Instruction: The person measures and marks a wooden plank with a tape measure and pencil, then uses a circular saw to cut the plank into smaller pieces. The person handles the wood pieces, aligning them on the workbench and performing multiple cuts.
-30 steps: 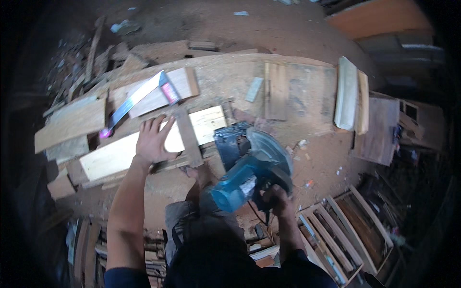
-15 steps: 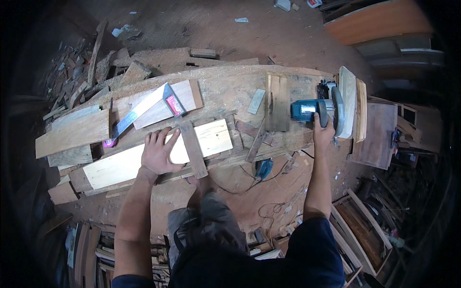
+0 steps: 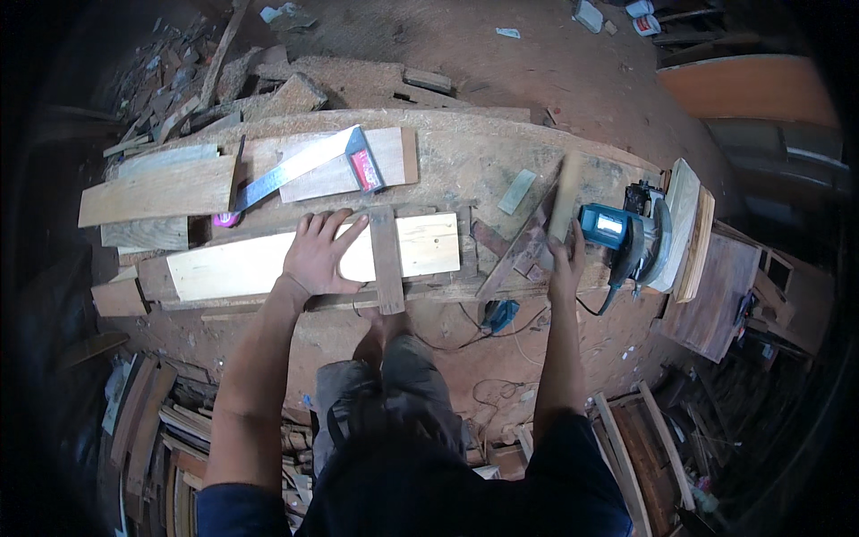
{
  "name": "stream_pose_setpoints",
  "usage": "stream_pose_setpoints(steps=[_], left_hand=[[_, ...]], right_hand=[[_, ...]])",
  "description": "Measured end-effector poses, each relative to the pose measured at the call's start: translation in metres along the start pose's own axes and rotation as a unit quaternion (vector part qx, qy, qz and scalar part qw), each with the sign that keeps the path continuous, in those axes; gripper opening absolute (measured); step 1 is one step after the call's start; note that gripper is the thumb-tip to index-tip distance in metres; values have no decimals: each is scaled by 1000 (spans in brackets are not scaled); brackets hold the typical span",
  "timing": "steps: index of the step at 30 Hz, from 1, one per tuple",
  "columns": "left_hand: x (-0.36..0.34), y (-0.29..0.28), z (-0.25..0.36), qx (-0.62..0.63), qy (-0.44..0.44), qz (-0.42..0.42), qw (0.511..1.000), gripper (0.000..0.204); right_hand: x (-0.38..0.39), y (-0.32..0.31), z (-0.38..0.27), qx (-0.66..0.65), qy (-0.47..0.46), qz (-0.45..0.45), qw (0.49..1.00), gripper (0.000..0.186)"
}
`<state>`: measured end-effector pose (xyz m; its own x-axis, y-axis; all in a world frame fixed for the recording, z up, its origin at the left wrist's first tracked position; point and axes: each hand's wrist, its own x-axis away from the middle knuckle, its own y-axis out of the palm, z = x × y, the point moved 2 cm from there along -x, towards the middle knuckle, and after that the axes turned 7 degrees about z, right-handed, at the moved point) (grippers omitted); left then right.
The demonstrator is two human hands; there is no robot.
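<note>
My left hand lies with spread fingers on a long pale board, pressing it near a short dark wooden strip that crosses over it. My right hand grips the near end of a short wooden board, which is tipped up and slightly blurred. Right of that hand, a blue circular saw rests on the bench beside a stack of pale offcuts. A try square with a metal blade lies on a board beyond my left hand.
The worn wooden bench carries loose strips and a greenish offcut. Stacked boards and a pink tape measure lie at its left. Below the near edge, another blue tool and cables lie on the floor. Scrap wood surrounds the bench.
My right hand has let go of the circular saw, moved left and taken the short board, tipping it up from lying flat. My left hand stays on the pale board. The view has shifted.
</note>
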<state>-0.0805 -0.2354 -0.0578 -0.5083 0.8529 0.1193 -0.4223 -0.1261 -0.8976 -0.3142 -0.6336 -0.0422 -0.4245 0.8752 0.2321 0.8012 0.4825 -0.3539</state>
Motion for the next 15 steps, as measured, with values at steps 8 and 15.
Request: stream_pose_setpoints(steps=[8,15], left_hand=[[-4,-3,5,14,-3,-19,1000,126],[-5,-8,9,-2,-11,-32,999,128]], right_hand=[[140,-4,37,-74,119,-221,965,78],[150,-7,63,-146,124,-166,967,83]])
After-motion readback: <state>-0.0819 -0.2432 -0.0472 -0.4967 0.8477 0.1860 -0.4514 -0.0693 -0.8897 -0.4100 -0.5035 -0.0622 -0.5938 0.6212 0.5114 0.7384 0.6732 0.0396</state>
